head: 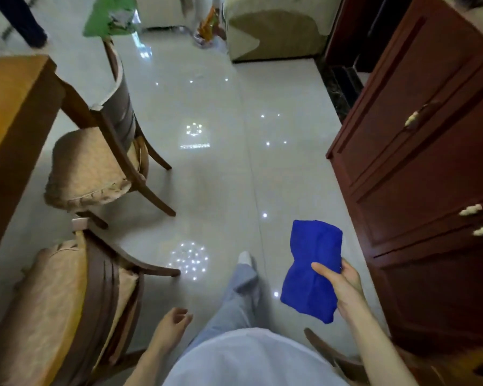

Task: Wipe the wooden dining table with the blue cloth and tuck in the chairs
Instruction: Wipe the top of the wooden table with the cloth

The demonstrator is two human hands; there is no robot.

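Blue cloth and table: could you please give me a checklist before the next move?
1. Grip of the right hand on the blue cloth: ok.
2. The left hand free: ok.
3. Cloth on the wooden dining table: not ok, held over the floor.
4. Its top bare: cannot tell, mostly out of view.
5. The far chair and the near chair tucked in: not ok, both pulled out.

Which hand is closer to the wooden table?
Left. The left hand hangs open toward the table, beside the near chair; the right hand, holding the blue cloth, is farther, by the cabinet.
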